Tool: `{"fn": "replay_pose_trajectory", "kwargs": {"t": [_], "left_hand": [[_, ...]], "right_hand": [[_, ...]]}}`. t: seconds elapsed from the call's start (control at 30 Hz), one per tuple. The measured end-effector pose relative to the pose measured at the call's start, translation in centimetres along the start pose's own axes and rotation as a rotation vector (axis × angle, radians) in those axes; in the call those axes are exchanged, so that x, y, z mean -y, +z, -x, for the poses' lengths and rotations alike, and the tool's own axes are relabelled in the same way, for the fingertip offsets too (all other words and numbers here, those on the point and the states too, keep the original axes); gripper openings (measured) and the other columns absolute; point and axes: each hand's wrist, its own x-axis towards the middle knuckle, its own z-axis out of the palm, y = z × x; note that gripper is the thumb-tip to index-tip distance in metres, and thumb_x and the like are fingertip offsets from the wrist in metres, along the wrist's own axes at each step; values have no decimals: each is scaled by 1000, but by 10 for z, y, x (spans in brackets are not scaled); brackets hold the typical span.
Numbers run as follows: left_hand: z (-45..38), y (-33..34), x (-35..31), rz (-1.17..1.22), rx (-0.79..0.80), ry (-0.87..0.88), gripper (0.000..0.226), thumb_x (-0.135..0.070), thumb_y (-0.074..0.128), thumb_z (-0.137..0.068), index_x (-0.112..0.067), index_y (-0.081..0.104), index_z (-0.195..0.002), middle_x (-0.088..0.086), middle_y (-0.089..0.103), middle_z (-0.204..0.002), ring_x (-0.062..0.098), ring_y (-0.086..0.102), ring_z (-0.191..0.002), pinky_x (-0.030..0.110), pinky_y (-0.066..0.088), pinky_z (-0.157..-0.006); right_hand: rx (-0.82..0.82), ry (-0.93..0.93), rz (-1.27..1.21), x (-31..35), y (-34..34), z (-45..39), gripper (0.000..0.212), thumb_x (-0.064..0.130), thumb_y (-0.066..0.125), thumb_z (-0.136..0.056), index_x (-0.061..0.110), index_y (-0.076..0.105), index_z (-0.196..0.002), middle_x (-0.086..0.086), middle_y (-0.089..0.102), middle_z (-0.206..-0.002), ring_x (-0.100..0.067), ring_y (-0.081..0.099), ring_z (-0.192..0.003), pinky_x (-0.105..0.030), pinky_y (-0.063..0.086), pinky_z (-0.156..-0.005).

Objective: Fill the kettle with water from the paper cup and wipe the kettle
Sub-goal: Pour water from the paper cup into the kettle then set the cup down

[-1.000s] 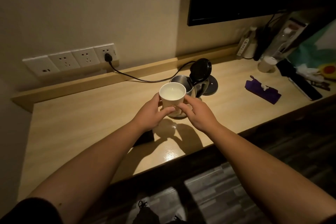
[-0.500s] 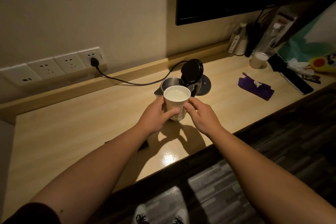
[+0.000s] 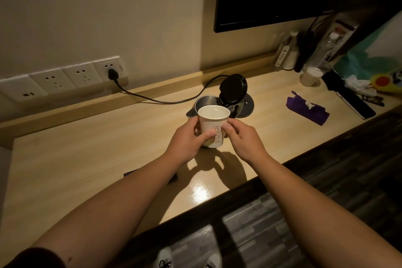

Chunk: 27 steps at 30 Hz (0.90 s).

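Paper cup [image 3: 214, 126] poised before the open kettle [image 3: 208, 102].
Our left hand [image 3: 187, 137] and right hand [image 3: 243, 139] clasp it upright; next, we tip gently.

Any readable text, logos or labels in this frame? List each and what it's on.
"SOSSEN": my best reading of the small print under a line-drawn emblem on the paper cup; the first letter is partly covered by the left hand.
Hanging tag on the bottle by the wall: vertical characters, too small to read.
Tall box at the back right: print too blurred to read.
Wall sockets: no legible marking.
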Motion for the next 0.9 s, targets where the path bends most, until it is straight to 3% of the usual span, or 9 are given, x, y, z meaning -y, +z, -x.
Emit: {"fn": "replay_pose_trajectory", "kwargs": {"t": [0.37,0.67,0.9], "left_hand": [[-5,-2,-9,-30,-1,9,55,-37,64,-88,-20,46,-137,-2,58,-132,0,47,-100,8,38,-67],[-8,-2,-8,-13,-3,-30,52,-38,63,-89,-18,48,-134,0,60,-130,8,56,-107,14,43,-73],[-10,0,-8,-7,-4,-65,50,-40,62,-89,-19,48,-132,0,60,-129,14,59,-112,19,47,-79]], "right_hand": [[-38,6,34,8,-5,-5,37,42,44,-100,18,63,-122,10,62,-101,-4,57,-91,-18,47,-71],[-37,27,29,8,-3,-11,39,44,43,-100,18,65,-120,1,70,-106,-13,63,-96,-27,52,-76],[-43,54,24,8,-3,-13,39,44,44,-100,18,66,-119,-1,70,-109,-14,63,-99,-24,50,-73]]}}
